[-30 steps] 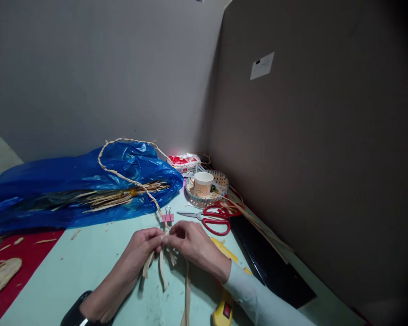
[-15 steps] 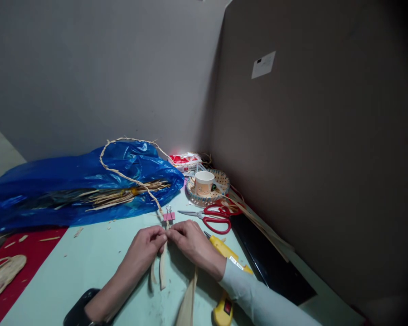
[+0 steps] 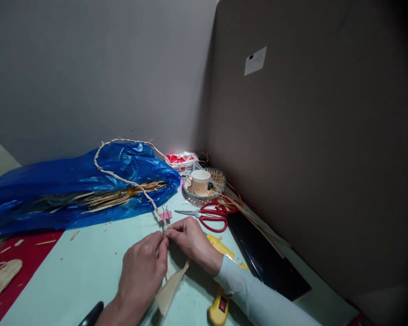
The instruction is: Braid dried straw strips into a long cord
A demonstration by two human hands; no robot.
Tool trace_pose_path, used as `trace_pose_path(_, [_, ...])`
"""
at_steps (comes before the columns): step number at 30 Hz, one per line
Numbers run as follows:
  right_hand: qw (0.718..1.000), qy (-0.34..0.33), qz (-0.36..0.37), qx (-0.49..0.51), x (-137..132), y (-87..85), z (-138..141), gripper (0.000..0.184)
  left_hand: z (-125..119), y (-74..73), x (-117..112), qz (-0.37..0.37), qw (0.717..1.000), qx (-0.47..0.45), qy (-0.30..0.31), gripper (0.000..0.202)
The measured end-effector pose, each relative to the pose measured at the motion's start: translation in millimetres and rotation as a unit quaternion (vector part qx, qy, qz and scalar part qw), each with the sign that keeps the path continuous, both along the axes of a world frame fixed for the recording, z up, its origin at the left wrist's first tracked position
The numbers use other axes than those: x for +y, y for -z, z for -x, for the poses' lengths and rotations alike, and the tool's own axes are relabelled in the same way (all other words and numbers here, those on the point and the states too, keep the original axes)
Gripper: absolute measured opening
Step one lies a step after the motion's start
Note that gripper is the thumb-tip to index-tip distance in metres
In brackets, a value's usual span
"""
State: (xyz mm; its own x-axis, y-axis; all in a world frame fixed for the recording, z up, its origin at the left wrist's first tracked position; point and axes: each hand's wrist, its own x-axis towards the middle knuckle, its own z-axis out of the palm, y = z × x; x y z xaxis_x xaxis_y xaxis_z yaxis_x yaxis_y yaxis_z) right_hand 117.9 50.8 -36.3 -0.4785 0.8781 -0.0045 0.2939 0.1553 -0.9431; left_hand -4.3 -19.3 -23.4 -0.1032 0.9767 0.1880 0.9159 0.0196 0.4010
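Observation:
A long braided straw cord arcs over the blue bag and runs down to a pink binder clip, which grips it on the table. Just below the clip, my left hand and my right hand meet with fingertips pinched on the cord's flat straw strands. A wide pale straw strip hangs from under my right hand toward the table's front. The exact crossing of the strands is hidden behind my fingers. Red-handled scissors lie just beyond my right hand.
A blue plastic bag with a straw bundle lies at the left. A woven basket holds a paper cup. Yellow tools lie under my right arm, beside a black flat panel. A brown partition bounds the right.
My left hand has turned and moved nearer, its back now facing up. The wide straw strip has swung leftward beneath my hands. The whole view has shifted slightly.

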Motion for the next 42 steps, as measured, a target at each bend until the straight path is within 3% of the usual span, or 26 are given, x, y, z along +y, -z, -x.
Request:
trace_pose_path(5, [0.977,-0.033,0.157,0.137,-1,0.5,1,0.021,-13,14.4,-9,-0.007,0.99,0.121,0.07,0.028])
trace_pose_path(9, [0.948,-0.016,0.252,0.194,-1,0.3,4,0.011,-10,12.6,-10,-0.002,0.993,0.063,0.099,0.024])
trace_pose_path(11, [0.948,-0.007,0.25,0.198,-1,-0.5,4,0.011,-2,7.5,-6,-0.011,0.998,-0.003,0.066,0.031])
trace_pose_path(14, [0.956,-0.01,0.23,0.184,-2,-2.9,3,0.018,13,1.6,4,-0.034,0.99,-0.131,-0.031,0.035])
trace_pose_path(16, [0.959,-0.01,0.221,0.176,-3,-3.9,2,0.022,20,1.5,13,0.028,0.963,-0.265,-0.038,0.03])
trace_pose_path(19, [0.951,-0.034,0.237,0.197,-4,-2.4,2,0.019,21,6.0,23,0.154,0.876,-0.457,0.011,0.035])
trace_pose_path(21, [0.95,-0.06,0.233,0.199,-3,0.7,3,0.02,20,9.4,27,0.18,0.828,-0.53,0.013,0.037])
trace_pose_path(23, [0.961,-0.078,0.199,0.174,-2,4.4,3,0.022,20,11.9,28,0.188,0.81,-0.555,-0.007,0.038])
trace_pose_path(29, [0.991,-0.107,0.044,0.066,0,4.3,-2,0.024,27,17.1,25,0.15,0.836,-0.527,0.016,0.03])
trace_pose_path(32, [0.996,-0.074,-0.045,-0.024,-7,-5.1,-7,0.016,25,20.8,23,0.122,0.844,-0.522,-0.017,0.031])
trace_pose_path(36, [0.984,-0.066,-0.104,-0.129,-14,-13.0,-12,0.011,22,22.4,22,0.125,0.861,-0.493,-0.03,0.029])
trace_pose_path(42, [0.939,-0.038,-0.192,-0.282,-10,-6.4,-10,0.021,23,19.8,23,0.114,0.895,-0.431,-0.03,0.025])
